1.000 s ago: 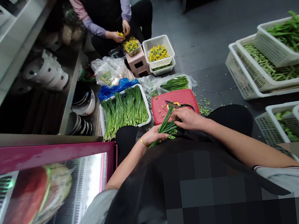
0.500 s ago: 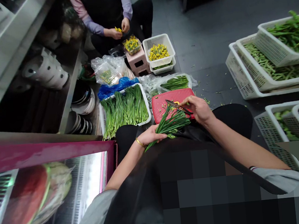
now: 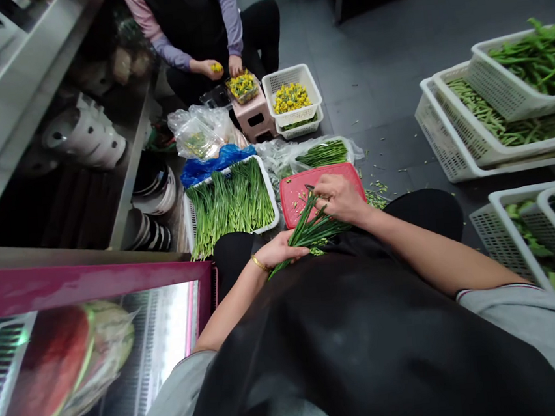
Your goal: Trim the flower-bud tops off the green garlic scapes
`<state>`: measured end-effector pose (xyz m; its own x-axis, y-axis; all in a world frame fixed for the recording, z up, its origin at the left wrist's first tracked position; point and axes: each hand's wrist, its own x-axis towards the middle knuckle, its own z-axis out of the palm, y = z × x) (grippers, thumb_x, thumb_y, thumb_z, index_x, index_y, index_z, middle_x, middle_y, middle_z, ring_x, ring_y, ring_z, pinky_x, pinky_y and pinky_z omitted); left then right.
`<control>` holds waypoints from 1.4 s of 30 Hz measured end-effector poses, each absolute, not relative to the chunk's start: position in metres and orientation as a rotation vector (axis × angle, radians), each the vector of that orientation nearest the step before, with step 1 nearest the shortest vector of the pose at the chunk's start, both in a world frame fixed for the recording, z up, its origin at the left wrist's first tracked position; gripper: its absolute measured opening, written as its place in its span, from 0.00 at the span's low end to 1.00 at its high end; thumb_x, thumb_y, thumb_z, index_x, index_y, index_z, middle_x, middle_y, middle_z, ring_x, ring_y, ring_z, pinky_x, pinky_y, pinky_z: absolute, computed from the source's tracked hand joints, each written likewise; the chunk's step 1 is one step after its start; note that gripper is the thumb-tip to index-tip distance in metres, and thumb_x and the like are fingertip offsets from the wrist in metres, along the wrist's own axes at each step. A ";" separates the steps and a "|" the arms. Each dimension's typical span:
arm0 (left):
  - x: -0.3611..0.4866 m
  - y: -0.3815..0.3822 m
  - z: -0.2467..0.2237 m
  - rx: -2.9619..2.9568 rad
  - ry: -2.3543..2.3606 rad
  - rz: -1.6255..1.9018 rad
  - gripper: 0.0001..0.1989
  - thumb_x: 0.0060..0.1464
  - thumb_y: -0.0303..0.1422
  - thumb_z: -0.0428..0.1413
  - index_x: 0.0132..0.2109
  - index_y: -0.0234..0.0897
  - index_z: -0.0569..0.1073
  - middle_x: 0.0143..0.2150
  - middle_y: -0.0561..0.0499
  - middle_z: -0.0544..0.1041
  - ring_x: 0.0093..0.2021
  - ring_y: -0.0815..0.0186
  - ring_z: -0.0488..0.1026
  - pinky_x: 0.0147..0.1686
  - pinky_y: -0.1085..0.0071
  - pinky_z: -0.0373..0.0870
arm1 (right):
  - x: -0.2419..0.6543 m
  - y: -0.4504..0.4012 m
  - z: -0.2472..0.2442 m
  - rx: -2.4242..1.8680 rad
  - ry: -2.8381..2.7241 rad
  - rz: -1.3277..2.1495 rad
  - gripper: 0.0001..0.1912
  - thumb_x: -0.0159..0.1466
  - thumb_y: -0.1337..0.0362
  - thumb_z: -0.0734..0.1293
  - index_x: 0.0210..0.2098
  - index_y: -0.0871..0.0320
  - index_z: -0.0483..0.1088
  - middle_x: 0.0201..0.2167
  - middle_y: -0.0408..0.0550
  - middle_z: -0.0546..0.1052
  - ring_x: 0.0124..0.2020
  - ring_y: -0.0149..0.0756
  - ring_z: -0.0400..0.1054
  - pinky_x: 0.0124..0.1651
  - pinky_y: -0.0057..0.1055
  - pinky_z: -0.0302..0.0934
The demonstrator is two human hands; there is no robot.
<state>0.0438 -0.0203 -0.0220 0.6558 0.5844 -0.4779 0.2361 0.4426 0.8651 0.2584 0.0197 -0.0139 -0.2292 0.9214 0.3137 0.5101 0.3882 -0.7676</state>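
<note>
My left hand (image 3: 284,249), with a gold bracelet at the wrist, is closed round a bunch of green stalks (image 3: 315,228) above my lap. At the upper end of the bunch is my right hand (image 3: 338,197), fingers bent together over the stalk tips. A dark pointed blade (image 3: 309,187) shows beside its fingertips; the rest of that tool is hidden by the hand. Beneath, a red board (image 3: 295,183) bears small green bits. To its left, a white basket (image 3: 275,203) is full of long green stalks. More stalks (image 3: 324,154) lie in a plastic-lined tray behind the board.
Ahead, another person's hands (image 3: 209,69) handle yellow flowers near a pink stool (image 3: 255,117) and a white basket (image 3: 315,86) of flowers. Baskets of green vegetables (image 3: 497,92) stand at right. A steel shelf (image 3: 71,51) and a lit display case (image 3: 175,263) border the left side.
My right hand has moved left and inward over the stalk tips, covering most of the dark tool. The other person's right-side hand has lowered to the flower container.
</note>
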 end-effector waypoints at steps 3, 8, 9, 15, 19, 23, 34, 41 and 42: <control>0.047 -0.015 -0.013 1.126 0.890 0.315 0.24 0.39 0.42 0.68 0.40 0.32 0.69 0.20 0.59 0.66 0.18 0.75 0.61 0.18 0.76 0.57 | 0.236 0.019 -0.025 -1.325 -1.279 1.023 0.08 0.54 0.61 0.62 0.22 0.58 0.65 0.21 0.43 0.67 0.24 0.30 0.60 0.31 0.30 0.57; 0.054 -0.007 0.001 1.141 0.850 0.356 0.23 0.39 0.42 0.68 0.37 0.32 0.68 0.18 0.59 0.66 0.16 0.76 0.60 0.17 0.77 0.54 | 0.247 0.048 -0.042 -1.466 -0.980 0.965 0.09 0.56 0.60 0.61 0.23 0.57 0.64 0.22 0.42 0.68 0.27 0.32 0.62 0.35 0.32 0.60; 0.053 -0.006 0.003 1.135 0.829 0.345 0.23 0.39 0.42 0.68 0.37 0.32 0.69 0.18 0.59 0.66 0.15 0.76 0.60 0.17 0.77 0.54 | 0.260 0.054 -0.045 -1.545 -1.033 0.841 0.09 0.57 0.60 0.61 0.24 0.58 0.64 0.25 0.45 0.70 0.31 0.35 0.65 0.41 0.35 0.61; 0.035 0.023 0.030 1.047 0.731 0.628 0.22 0.37 0.44 0.68 0.29 0.32 0.67 0.15 0.59 0.62 0.15 0.76 0.57 0.17 0.76 0.53 | 0.309 0.047 -0.063 -1.860 -1.643 0.807 0.19 0.52 0.50 0.70 0.28 0.62 0.73 0.43 0.67 0.74 0.55 0.60 0.62 0.60 0.58 0.46; 0.041 0.057 0.051 0.939 0.729 0.980 0.28 0.29 0.40 0.70 0.37 0.32 0.70 0.16 0.62 0.61 0.15 0.77 0.56 0.19 0.76 0.53 | 0.260 0.040 -0.061 -1.425 -1.720 1.184 0.35 0.58 0.40 0.62 0.54 0.59 0.67 0.56 0.61 0.70 0.57 0.49 0.64 0.59 0.46 0.57; 0.077 0.081 0.048 0.879 0.950 1.310 0.22 0.31 0.40 0.68 0.30 0.34 0.67 0.16 0.60 0.63 0.16 0.75 0.60 0.20 0.74 0.57 | 0.199 0.037 -0.042 -0.809 -1.521 1.543 0.40 0.52 0.39 0.68 0.56 0.57 0.64 0.54 0.56 0.72 0.57 0.49 0.65 0.59 0.46 0.57; 0.082 0.097 0.015 0.862 0.684 0.942 0.36 0.26 0.39 0.72 0.46 0.34 0.70 0.29 0.53 0.75 0.29 0.68 0.74 0.30 0.74 0.67 | 0.202 0.037 -0.053 -0.366 -0.811 2.221 0.19 0.47 0.62 0.74 0.35 0.57 0.64 0.18 0.36 0.67 0.18 0.26 0.61 0.26 0.28 0.62; 0.065 0.104 -0.021 0.925 0.616 0.638 0.37 0.28 0.42 0.71 0.47 0.31 0.73 0.31 0.45 0.80 0.32 0.62 0.77 0.34 0.70 0.70 | 0.199 0.066 -0.078 -0.187 -0.761 2.392 0.17 0.47 0.60 0.73 0.33 0.58 0.66 0.19 0.36 0.65 0.18 0.25 0.61 0.28 0.28 0.64; 0.066 0.106 -0.022 0.932 0.642 0.629 0.34 0.29 0.40 0.71 0.46 0.31 0.73 0.31 0.44 0.80 0.32 0.61 0.77 0.35 0.69 0.71 | 0.197 0.070 -0.083 -0.222 -0.752 2.409 0.17 0.47 0.60 0.74 0.33 0.59 0.66 0.19 0.37 0.66 0.18 0.26 0.62 0.29 0.30 0.64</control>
<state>0.0656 0.1062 -0.0223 0.6496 0.7270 -0.2224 -0.2083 0.4516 0.8676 0.1971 0.0700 -0.0830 -0.8068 0.5906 0.0179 -0.4960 -0.6604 -0.5638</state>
